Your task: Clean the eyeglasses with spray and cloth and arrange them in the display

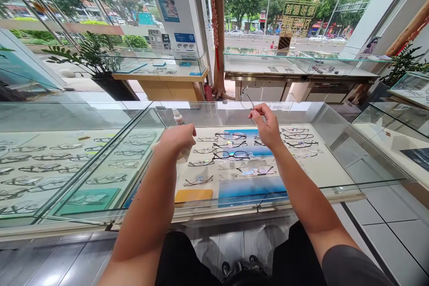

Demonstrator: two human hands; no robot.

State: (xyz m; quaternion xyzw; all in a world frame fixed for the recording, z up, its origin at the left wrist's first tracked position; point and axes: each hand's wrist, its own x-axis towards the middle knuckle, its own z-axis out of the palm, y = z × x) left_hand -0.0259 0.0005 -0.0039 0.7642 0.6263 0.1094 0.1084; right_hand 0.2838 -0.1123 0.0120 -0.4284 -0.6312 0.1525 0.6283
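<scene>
My left hand (179, 137) is closed around a small white spray bottle (178, 118), its nozzle top sticking up above my fist. My right hand (266, 126) pinches a thin wire-framed pair of glasses (247, 96) and holds it up over the glass display case (335, 143). Both hands hover above the case's top pane. Under the glass lie several pairs of spectacles (231, 155) on white and blue pads.
A second glass case (67, 161) full of frames joins at the left. Further display counters (161, 71) (301, 69) stand by the shop window, with a potted plant (90, 58) left and another counter (402, 129) at right. Grey tiled floor lies below.
</scene>
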